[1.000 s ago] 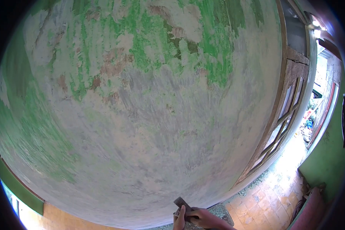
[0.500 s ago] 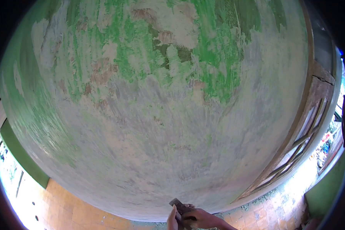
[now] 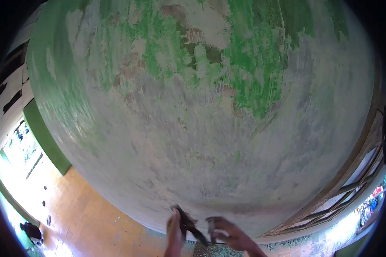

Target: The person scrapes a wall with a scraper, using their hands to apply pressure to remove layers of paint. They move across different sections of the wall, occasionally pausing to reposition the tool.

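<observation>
My left hand (image 3: 174, 231) is closed on a dark, flat strip (image 3: 187, 221) at the lower middle of the view. The strip slants down to the right, its lower end hanging past the fingers. To the right, my right hand (image 3: 230, 234) is held apart from the left, blurred, with its fingers curled. A small dark piece (image 3: 210, 225) shows at its fingertips; I cannot tell what it is. Both hands are low in front of a wall (image 3: 193, 141), which has patches of green paint and bare grey plaster.
Orange floor tiles (image 3: 101, 210) run along the wall's foot at left. Debris (image 3: 218, 250) lies on the floor below the hands. A wooden window frame (image 3: 330, 205) with bars borders the wall at right. A green pillar (image 3: 49, 141) stands at left beside a bright opening.
My hands have moved apart, the left one leftward with the dark strip, the right one slightly up. The view has turned, showing more floor at left.
</observation>
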Available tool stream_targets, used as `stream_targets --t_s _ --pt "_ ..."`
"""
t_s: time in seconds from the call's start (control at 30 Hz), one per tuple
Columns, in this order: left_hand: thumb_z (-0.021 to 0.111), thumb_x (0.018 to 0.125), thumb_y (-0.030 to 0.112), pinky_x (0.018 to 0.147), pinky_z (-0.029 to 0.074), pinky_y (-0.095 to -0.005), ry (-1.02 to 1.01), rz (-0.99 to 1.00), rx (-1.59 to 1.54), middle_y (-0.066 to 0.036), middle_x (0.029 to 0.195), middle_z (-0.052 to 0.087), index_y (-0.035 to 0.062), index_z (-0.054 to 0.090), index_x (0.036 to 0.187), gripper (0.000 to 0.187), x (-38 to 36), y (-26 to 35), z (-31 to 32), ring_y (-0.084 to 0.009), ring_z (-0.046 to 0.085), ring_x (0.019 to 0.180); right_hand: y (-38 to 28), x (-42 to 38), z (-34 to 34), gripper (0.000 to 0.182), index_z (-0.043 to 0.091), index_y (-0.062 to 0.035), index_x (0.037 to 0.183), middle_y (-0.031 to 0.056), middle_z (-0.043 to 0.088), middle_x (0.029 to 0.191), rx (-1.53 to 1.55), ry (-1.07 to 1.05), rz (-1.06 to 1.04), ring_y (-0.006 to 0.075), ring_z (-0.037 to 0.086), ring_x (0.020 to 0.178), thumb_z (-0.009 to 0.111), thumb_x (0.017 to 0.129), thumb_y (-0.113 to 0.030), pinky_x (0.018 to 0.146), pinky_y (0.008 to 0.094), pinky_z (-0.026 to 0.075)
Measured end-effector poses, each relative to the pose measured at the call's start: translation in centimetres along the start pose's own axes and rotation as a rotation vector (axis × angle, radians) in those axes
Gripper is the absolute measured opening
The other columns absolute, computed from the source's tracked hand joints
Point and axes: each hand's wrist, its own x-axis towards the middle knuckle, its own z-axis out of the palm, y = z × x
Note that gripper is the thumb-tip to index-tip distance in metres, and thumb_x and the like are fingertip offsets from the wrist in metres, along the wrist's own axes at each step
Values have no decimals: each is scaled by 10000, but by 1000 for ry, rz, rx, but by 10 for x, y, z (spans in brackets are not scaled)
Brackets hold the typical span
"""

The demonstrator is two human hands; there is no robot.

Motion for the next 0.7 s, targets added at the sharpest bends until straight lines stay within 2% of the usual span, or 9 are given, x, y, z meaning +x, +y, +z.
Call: stream_targets --t_s 0.03,0.1,0.13,0.17,0.23,0.33,0.47,0.53,0.7 --pt "520 1075 422 593 532 -302 47 130 159 -48 706 627 29 629 900 443 0 20 7 -147 626 594 -4 3 -16 117 688 -12 1000 127 664 1027 -122 55 -191 315 606 1162 661 977 -123 1006 424 452" --pt "517 1083 323 445 410 -244 31 348 370 0 613 539 65 580 906 319 -7 67 38 -78 526 505 -56 -5 -39 29 673 -20 906 130 682 1014 -308 188 -179 295 665 1069 698 894 -22 899 399 515" --pt "535 1075 259 432 399 -247 10 436 441 -21 671 563 49 560 1087 212 -12 88 54 -82 520 504 -68 -6 -49 53 671 -17 908 135 688 999 -375 264 -228 287 689 1014 696 873 15 845 385 538" --pt "545 1066 197 434 396 -237 73 551 490 -57 806 598 57 484 1295 276 -21 104 80 -87 534 528 -75 -4 -59 53 671 -17 908 135 688 999 -371 253 -225 287 689 1014 696 873 15 845 385 538" --pt "545 1059 141 440 400 -226 24 837 532 -94 946 607 78 403 1414 388 -34 134 123 -89 554 563 -88 -1 -75 144 673 -3 832 154 696 929 -470 371 -366 273 719 917 585 785 101 800 354 554" --pt "585 1041 139 447 418 -222 -102 1217 559 -105 1065 591 88 437 1412 402 -29 162 170 -97 569 555 -88 2 -88 136 677 10 844 158 690 918 -448 328 -351 257 726 823 595 783 98 726 334 564" --pt "636 999 93 503 478 -231 -273 1371 691 -116 1155 592 46 560 1358 370 -22 191 224 -123 639 666 -82 -1 -98 164 667 33 881 148 687 939 -465 269 -394 252 741 875 601 782 146 758 326 609" --pt "687 933 48 619 552 -280 -250 1629 832 -114 1170 592 36 549 1385 473 -18 194 241 -168 666 777 -79 -2 -102 169 666 36 885 149 688 952 -492 252 -390 254 742 893 599 785 154 773 328 614" --pt "701 875 6 749 578 -340 -239 1618 985 -140 1159 595 38 497 1469 629 -29 187 239 -236 691 905 -78 -4 -103 149 686 -10 921 115 718 940 -443 253 -377 277 713 876 686 818 97 764 355 539"
